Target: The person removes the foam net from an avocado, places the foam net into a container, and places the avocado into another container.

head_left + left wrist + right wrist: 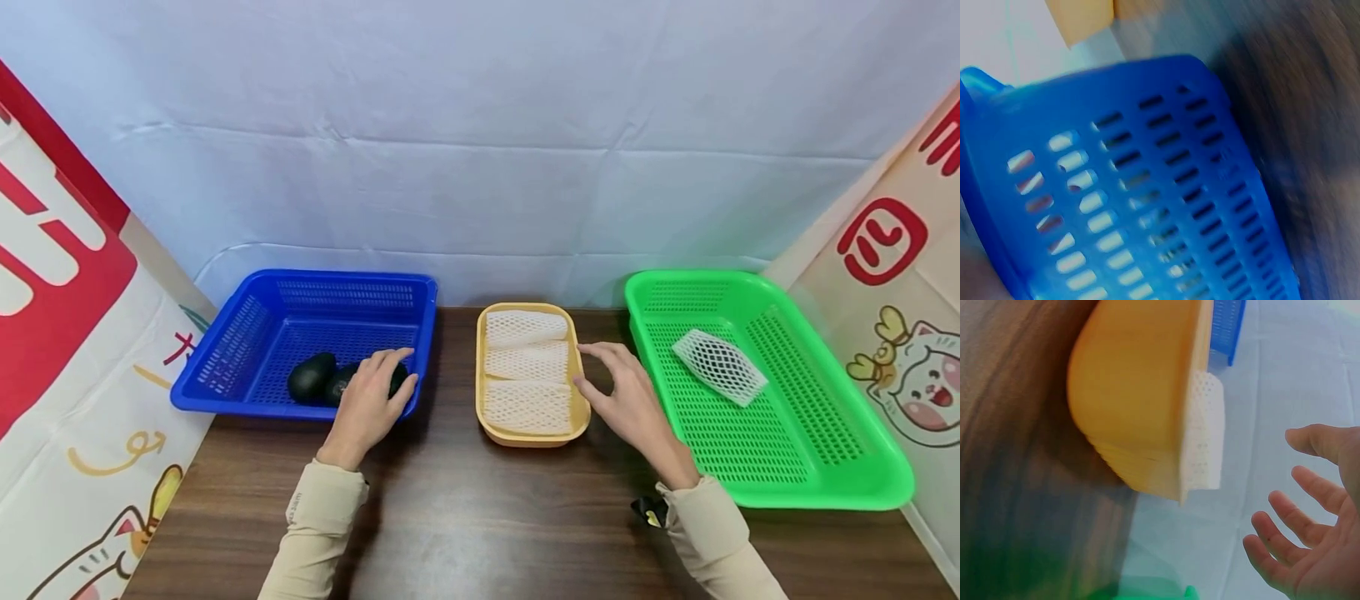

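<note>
My left hand (369, 396) hovers over the front right corner of the blue basket (225, 392), thumb and fingers spread. Dark green avocados (311, 377) lie in that basket, one partly hidden beneath this hand; whether it touches the fruit cannot be seen. In the left wrist view the slotted basket wall (1129, 175) fills most of the frame. Beside the yellow tray (527, 440), my right hand (626, 400) is held with parted fingers and nothing between them. White foam net sleeves (527, 406) fill the tray; the right wrist view shows one sleeve (1207, 434) rising above its rim.
To the right stands a green basket (855, 492) with one avocado in a white foam net (720, 367) inside. All the containers rest on a dark wooden table (480, 517). A pale cloth (480, 192) hangs behind, with printed panels at both sides.
</note>
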`<action>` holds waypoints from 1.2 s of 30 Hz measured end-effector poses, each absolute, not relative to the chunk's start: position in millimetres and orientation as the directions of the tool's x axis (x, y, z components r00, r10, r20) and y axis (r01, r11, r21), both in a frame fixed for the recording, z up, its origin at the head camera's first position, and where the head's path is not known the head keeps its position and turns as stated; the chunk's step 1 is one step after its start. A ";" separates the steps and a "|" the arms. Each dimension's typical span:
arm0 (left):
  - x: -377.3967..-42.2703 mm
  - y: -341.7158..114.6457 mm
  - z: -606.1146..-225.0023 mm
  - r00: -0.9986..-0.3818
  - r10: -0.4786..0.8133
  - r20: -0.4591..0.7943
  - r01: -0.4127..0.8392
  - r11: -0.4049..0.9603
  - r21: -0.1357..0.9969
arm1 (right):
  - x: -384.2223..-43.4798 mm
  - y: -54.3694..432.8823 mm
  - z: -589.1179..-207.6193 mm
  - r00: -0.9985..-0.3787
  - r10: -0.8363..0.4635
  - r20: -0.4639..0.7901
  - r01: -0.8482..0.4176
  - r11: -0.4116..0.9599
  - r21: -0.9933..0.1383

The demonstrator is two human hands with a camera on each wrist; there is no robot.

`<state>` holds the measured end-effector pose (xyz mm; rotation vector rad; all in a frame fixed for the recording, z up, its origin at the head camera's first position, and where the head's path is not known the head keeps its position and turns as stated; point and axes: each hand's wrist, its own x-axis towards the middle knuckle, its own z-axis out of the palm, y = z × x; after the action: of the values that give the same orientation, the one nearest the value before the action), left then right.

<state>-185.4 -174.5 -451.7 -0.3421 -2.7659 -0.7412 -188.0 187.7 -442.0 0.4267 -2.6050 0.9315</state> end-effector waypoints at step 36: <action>-183.1 -161.3 -459.9 -0.947 0.144 0.287 0.258 0.873 0.414 | -227.6 341.0 -431.1 -0.982 0.067 0.179 -0.055 0.799 -0.599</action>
<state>-183.1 -161.3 -459.9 -0.3050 -2.7971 -0.6687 -227.6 341.0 -431.1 -0.0092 -2.7962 0.9400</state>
